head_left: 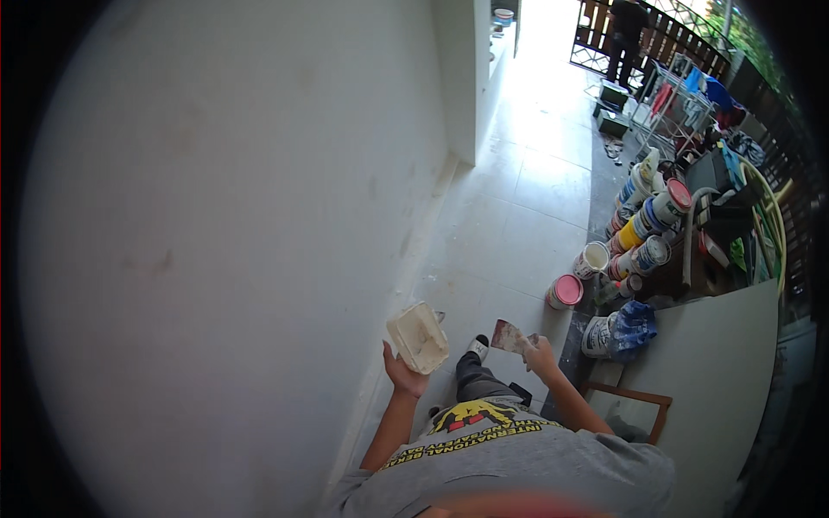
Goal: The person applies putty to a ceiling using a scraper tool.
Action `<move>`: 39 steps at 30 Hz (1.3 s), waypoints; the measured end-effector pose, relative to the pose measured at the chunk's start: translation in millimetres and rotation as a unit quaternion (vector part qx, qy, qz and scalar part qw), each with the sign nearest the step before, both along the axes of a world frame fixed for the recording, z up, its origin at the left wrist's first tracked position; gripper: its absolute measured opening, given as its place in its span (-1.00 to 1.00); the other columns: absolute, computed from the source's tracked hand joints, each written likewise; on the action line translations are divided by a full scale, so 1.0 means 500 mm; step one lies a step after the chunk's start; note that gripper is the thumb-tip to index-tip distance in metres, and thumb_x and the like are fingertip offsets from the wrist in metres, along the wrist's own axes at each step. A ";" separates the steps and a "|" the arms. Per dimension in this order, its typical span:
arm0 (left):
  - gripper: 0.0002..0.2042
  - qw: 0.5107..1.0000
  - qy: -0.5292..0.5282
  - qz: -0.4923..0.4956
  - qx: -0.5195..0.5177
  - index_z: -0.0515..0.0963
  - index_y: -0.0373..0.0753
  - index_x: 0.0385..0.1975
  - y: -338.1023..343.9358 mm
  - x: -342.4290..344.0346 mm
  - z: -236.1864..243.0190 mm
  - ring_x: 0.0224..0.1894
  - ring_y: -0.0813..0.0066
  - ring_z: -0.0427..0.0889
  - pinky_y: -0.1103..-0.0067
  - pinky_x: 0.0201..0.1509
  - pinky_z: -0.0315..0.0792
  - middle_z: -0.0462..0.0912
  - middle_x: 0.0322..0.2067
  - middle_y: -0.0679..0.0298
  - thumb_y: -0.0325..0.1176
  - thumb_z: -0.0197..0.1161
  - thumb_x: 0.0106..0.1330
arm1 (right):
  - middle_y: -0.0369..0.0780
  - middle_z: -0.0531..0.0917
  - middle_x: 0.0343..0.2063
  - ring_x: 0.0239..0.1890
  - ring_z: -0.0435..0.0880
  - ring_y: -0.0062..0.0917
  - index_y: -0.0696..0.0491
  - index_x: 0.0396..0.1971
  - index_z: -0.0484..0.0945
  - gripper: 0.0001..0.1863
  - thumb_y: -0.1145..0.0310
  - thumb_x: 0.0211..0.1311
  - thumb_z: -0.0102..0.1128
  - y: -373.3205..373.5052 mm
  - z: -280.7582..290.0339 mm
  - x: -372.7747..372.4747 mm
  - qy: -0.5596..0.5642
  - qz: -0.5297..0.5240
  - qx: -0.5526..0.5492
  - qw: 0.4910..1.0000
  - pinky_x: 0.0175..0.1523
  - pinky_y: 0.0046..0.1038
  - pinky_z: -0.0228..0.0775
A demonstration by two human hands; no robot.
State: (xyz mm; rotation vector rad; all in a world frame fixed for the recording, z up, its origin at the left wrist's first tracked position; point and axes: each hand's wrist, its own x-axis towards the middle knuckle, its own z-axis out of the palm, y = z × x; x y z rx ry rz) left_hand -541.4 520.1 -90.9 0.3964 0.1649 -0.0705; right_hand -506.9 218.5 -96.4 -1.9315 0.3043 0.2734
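My left hand (404,373) holds a cream-coloured rectangular tray (419,335) from below, close to the white wall. Pale paste is smeared over the inside of this tray, and a small grey piece shows at its far edge. In my right hand (541,359) is a putty knife (510,337) with a wide blade, gripped by its handle. The blade points left and is coated with whitish and dark reddish residue. Tray and knife are apart, both held in front of my body above the tiled floor.
The white wall (233,242) runs along my left. To the right stand a pink-lidded can (566,292), an open white bucket (592,259) and several stacked paint cans (648,224). A large board (708,354) leans nearby. Far off, a person (628,39) stands by a gate, near a drying rack (672,108).
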 end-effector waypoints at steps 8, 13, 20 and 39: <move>-0.24 0.982 -0.069 -0.177 -0.004 0.06 -0.08 0.46 0.050 0.109 -0.148 0.38 0.14 0.27 0.18 0.42 0.18 0.23 0.38 0.18 0.31 -0.25 0.40 | -0.34 0.44 -0.74 -0.79 0.36 -0.71 0.10 -0.51 0.50 -0.62 0.12 0.43 0.12 0.155 -0.143 -0.098 -0.124 -0.151 0.121 0.973 -0.72 -0.60 0.15; -0.26 0.966 -0.157 -0.203 -0.008 0.12 -0.10 0.42 0.025 0.216 -0.257 0.31 0.14 0.35 0.16 0.34 0.29 0.32 0.30 0.17 0.30 -0.23 0.39 | -0.37 0.45 -0.70 -0.76 0.35 -0.77 0.08 -0.43 0.52 -0.66 0.11 0.42 0.14 0.162 -0.242 -0.044 -0.249 -0.263 0.117 0.925 -0.67 -0.66 0.13; -0.28 0.918 -0.168 -0.358 -0.032 0.13 -0.10 0.41 0.033 0.280 -0.261 0.30 0.12 0.35 0.16 0.31 0.33 0.32 0.30 0.15 0.27 -0.20 0.40 | -0.38 0.48 -0.66 -0.62 0.37 -0.76 0.14 -0.48 0.50 -0.66 0.21 0.44 0.12 0.203 -0.161 -0.021 -0.316 -0.354 0.102 0.874 -0.49 -0.61 0.14; -0.29 0.802 -0.130 -0.582 0.022 0.16 -0.10 0.39 0.052 0.299 0.014 0.24 0.10 0.43 0.15 0.26 0.37 0.40 0.23 0.13 0.26 -0.31 0.40 | -0.35 0.51 -0.66 -0.72 0.37 -0.76 0.09 -0.54 0.52 -0.64 0.17 0.42 0.13 0.455 -0.001 -0.172 -0.345 -0.562 0.114 0.743 -0.61 -0.61 0.14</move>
